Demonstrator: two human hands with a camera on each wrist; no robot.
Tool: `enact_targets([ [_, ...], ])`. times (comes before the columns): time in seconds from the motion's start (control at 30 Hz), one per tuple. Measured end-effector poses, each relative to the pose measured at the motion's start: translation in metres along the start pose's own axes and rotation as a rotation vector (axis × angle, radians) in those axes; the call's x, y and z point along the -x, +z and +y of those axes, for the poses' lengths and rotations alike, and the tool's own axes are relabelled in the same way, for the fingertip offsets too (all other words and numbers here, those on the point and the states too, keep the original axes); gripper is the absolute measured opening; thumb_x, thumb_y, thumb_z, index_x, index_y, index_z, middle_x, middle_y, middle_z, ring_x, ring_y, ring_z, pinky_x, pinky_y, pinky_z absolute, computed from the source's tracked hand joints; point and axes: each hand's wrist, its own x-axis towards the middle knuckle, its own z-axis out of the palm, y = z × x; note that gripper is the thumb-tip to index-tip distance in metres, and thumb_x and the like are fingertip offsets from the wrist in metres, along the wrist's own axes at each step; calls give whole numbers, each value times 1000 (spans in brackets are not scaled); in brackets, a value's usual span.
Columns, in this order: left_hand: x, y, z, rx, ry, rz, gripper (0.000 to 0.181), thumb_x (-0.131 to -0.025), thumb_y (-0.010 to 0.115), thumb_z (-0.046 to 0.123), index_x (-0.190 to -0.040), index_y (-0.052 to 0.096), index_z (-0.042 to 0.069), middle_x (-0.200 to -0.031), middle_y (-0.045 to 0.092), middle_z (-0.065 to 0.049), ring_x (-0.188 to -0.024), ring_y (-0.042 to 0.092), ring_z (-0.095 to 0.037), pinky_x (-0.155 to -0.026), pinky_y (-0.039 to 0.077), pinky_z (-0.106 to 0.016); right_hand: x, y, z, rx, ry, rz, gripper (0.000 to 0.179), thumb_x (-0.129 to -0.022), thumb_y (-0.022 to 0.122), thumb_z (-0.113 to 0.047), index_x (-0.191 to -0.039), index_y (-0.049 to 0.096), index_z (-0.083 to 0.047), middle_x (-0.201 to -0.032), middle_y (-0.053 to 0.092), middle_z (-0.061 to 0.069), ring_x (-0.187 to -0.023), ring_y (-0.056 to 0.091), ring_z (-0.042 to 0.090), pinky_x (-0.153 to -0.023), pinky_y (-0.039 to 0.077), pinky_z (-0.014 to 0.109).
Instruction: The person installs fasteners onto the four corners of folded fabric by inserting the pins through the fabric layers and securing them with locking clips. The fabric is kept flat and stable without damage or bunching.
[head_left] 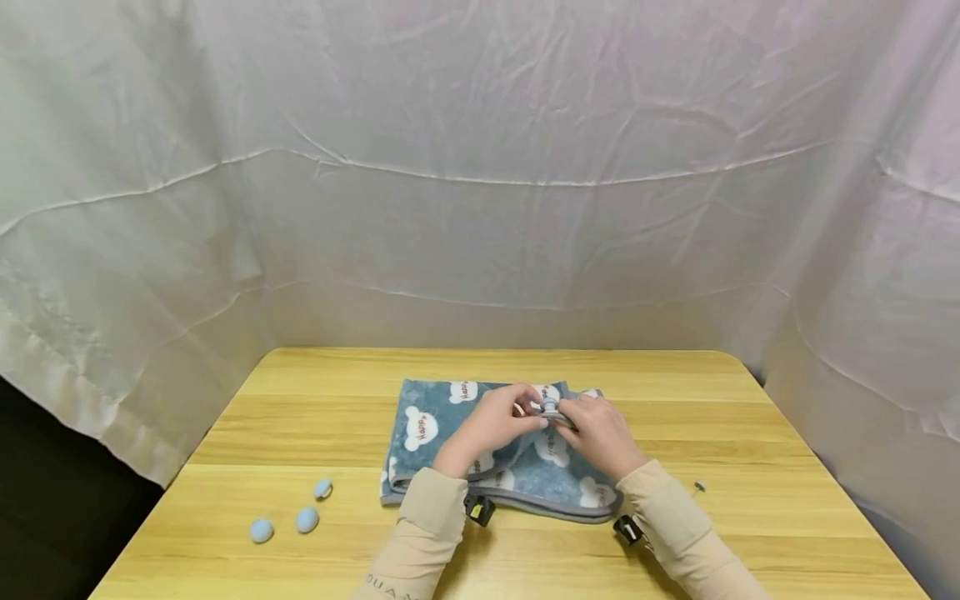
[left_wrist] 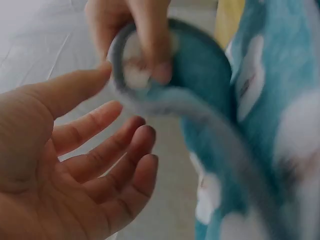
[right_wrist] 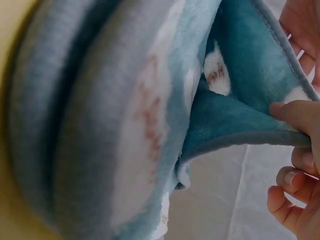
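Note:
A teal blanket (head_left: 457,417) with white bear-head prints and grey edging lies folded on the table. My right hand (head_left: 598,429) pinches a raised, curled part of its edge between thumb and fingers, as the right wrist view also shows at the grey binding (right_wrist: 240,137). Beside that edge is my left hand (head_left: 491,425), its fingers loosely bent and spread. In the left wrist view the left thumb (left_wrist: 82,87) meets the edging, while the other fingers are apart from the cloth. Whether something small sits in the curled edge, I cannot tell.
Three light blue round caps, one of them the nearest cap (head_left: 261,530), lie on the wooden table (head_left: 300,417) left of the blanket. A small pin-like piece (head_left: 700,486) lies by the right sleeve. Pale curtains (head_left: 525,250) hang around the table.

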Motion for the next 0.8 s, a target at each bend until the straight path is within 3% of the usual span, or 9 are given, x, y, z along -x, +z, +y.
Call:
enact_targets([
  [0.2, 0, 17, 3, -63, 48, 89, 13, -95, 65, 22, -106, 66, 15, -96, 68, 0, -81, 61, -8, -66, 49, -20, 0, 1, 1, -8, 6, 2, 28, -77, 81, -19, -73, 53, -17, -58, 50, -8, -56, 40, 8, -53, 32, 22],
  [0.4, 0, 19, 4, -55, 59, 133, 8, -96, 63, 20, -102, 67, 16, -95, 68, 1, -78, 61, -8, -64, 48, -19, 0, -1, 4, -20, 10, -1, 31, -74, 83, -19, -72, 52, -17, -56, 48, -10, -54, 42, 6, -52, 33, 22],
  [0.57, 1, 17, 1, 57, 24, 145, 9, -96, 63, 22, -102, 67, 17, -94, 69, 0, -81, 63, -12, -66, 49, -22, -1, -13, 11, -64, 15, -42, 35, -72, 85, -22, -70, 50, -16, -56, 45, -10, -54, 36, 3, -52, 30, 20],
  [0.8, -1, 5, -7, 285, -73, 183, 15, -95, 63, 25, -104, 66, 12, -87, 64, -2, -75, 56, -12, -66, 48, -28, 3, -44, 32, -70, 101, -79, 38, -74, 84, -23, -67, 47, -15, -57, 34, -11, -53, 25, -1, -50, 24, 16],
])
